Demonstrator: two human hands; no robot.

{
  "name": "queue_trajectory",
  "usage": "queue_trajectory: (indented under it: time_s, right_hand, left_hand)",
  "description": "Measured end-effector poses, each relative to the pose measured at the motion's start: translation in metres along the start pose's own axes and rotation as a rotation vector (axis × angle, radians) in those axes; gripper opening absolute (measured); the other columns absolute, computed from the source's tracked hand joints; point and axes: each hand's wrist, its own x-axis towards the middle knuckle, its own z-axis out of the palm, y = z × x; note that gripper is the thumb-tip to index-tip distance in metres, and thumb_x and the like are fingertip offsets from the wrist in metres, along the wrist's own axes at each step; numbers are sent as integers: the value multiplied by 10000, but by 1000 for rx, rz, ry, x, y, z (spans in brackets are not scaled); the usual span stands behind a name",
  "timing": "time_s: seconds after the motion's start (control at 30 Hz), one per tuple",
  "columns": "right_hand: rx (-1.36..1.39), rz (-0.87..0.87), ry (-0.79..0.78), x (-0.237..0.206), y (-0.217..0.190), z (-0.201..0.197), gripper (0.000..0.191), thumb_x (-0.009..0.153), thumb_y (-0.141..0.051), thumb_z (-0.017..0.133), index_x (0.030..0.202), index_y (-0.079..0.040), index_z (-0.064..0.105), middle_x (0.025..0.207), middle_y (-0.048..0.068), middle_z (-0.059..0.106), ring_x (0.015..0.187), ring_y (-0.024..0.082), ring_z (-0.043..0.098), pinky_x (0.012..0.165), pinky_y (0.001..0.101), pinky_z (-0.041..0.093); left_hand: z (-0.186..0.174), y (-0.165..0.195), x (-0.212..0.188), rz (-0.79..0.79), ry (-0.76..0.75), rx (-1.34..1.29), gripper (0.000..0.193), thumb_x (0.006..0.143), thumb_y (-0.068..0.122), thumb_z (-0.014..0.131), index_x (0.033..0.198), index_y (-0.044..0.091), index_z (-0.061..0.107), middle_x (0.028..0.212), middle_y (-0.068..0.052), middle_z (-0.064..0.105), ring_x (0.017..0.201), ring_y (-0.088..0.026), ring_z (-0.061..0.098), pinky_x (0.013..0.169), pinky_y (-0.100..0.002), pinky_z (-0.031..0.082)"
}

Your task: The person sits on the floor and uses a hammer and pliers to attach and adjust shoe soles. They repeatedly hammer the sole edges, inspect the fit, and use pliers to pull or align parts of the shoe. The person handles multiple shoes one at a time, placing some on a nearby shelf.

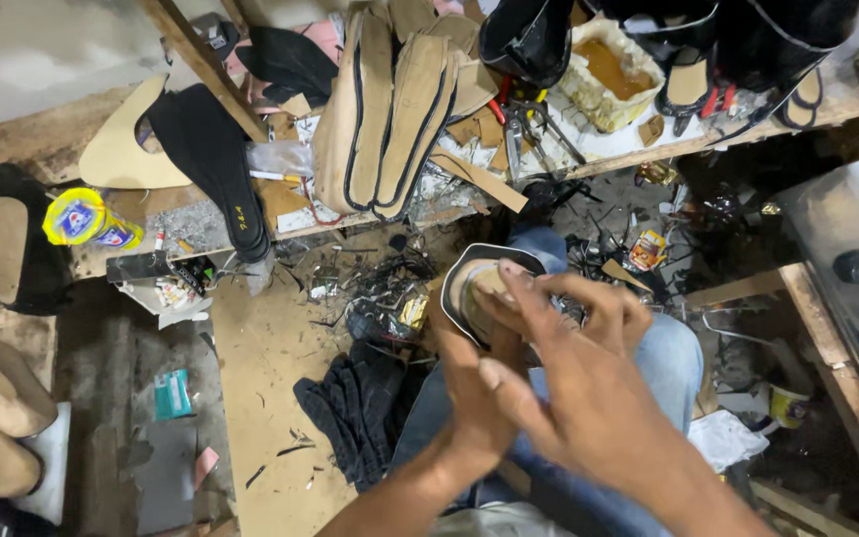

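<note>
My left hand grips a tan shoe sole with a black rim from below, over my knee in blue jeans. My right hand lies across the sole, its fingers pressed on the upper surface and edge. Most of the sole is hidden behind both hands. A black cloth lies on the floor just left of my leg.
A cluttered wooden bench runs across the top with stacked tan soles, black insoles, pliers, a tub of glue and black shoes. A yellow can stands at left. Scraps litter the floor.
</note>
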Motion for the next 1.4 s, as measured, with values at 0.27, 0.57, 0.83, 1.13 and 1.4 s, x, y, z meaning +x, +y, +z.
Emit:
queue_trajectory:
  time_s: [0.27, 0.57, 0.83, 1.13, 1.4]
  right_hand:
    - [768, 351, 137, 60, 94, 11, 442, 1045, -225, 569, 1439, -35, 509, 1046, 89, 666, 993, 187, 662, 852, 355, 543]
    - [-450, 240, 190, 158, 228, 112, 520, 903, -342, 733, 1231, 45, 619, 1111, 283, 669, 1039, 479, 590, 865, 599, 454]
    - [950, 761, 131, 181, 263, 96, 337, 989, -71, 723, 1242, 24, 521, 1043, 100, 653, 928, 244, 578, 794, 458, 487]
    - [1222, 716, 234, 95, 157, -3, 212, 1079, -207, 387, 1237, -80, 450, 925, 101, 617, 737, 208, 576, 643, 288, 487]
    - [523, 1044, -691, -65, 100, -92, 384, 941, -355, 612, 1293, -207, 639, 835, 59, 632, 678, 160, 609, 585, 327, 530]
  left_hand:
    - [-36, 13, 43, -295, -21, 309, 345, 1036, 278, 620, 1257, 13, 631, 1138, -88, 718, 1047, -163, 672, 950, -315, 542]
    - [-43, -9, 84, -425, 9, 69, 420, 985, 167, 648, 1371, 50, 529, 1185, -26, 672, 1073, -104, 628, 951, -276, 529]
    - [-43, -23, 98, -487, 152, 62, 392, 958, 94, 694, 1330, -5, 619, 1167, -69, 712, 1032, -116, 661, 920, -288, 552]
    - [-21, -12, 88, -267, -42, 246, 390, 1009, 202, 685, 1335, -4, 626, 1232, -87, 702, 1140, -140, 655, 1028, -294, 525]
    - [25, 2, 37, 100, -313, 491, 388, 989, 134, 709, 1354, 36, 621, 1315, -128, 707, 1256, -294, 678, 1143, -409, 502]
